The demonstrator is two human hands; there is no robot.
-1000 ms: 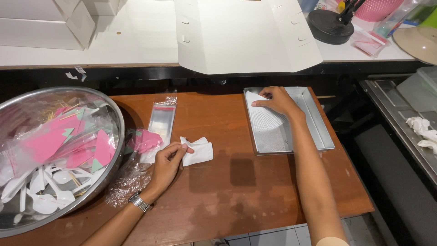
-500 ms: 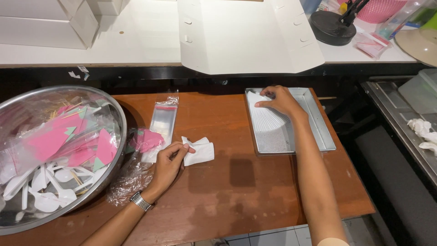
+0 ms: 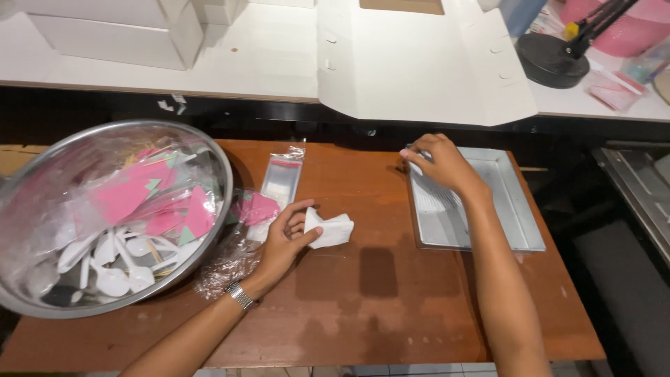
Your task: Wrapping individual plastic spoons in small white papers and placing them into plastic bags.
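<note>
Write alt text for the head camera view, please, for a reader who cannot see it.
A person's left hand holds a folded white tissue on a brown wooden table, while the right hand reaches into a rectangular metal tray. A large metal bowl at left contains white plastic spoons and pink packets.

A brown wooden table (image 3: 363, 300) carries a steel bowl (image 3: 209, 164), metal tray (image 3: 520, 223) and clear packet (image 3: 281, 179).

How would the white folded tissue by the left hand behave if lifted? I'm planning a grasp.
The white folded tissue looks crumpled and thin, so probably floppy and very light. The left hand pinches it easily; it would likely unfold or sag, not roll.
</note>
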